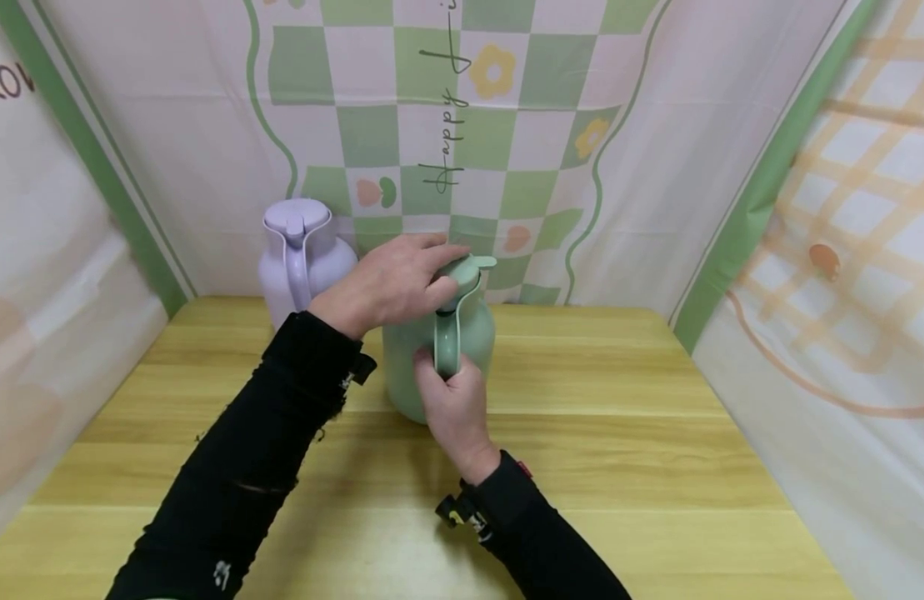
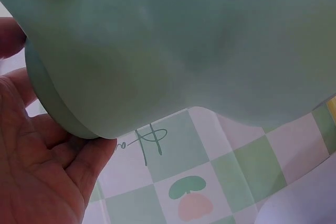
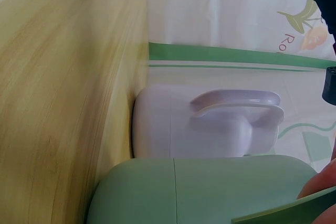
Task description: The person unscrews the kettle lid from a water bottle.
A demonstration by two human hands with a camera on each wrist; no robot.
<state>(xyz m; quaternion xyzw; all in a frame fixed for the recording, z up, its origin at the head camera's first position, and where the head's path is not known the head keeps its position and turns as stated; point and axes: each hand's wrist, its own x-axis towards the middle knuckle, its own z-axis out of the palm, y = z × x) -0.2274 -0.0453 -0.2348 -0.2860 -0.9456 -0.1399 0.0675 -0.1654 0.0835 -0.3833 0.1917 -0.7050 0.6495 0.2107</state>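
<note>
A pale green vacuum jug (image 1: 407,377) stands upright on the wooden table. My left hand (image 1: 392,279) reaches over its top and grips the green lid (image 1: 463,272), thumb on the near side. A small tab on the lid points right. In the left wrist view, fingers curl against the lid's rim (image 2: 55,95). Lower down, my right hand (image 1: 459,410) holds the jug's handle (image 1: 447,343), with the thumb on its left side. Only fingertips and part of the green handle (image 3: 294,209) show in the right wrist view.
A lilac jug (image 1: 276,279) of similar shape stands to the left, close to the back edge, partly behind my left wrist. Printed cloth (image 1: 619,250) hangs behind the table (image 1: 619,433) and along both sides.
</note>
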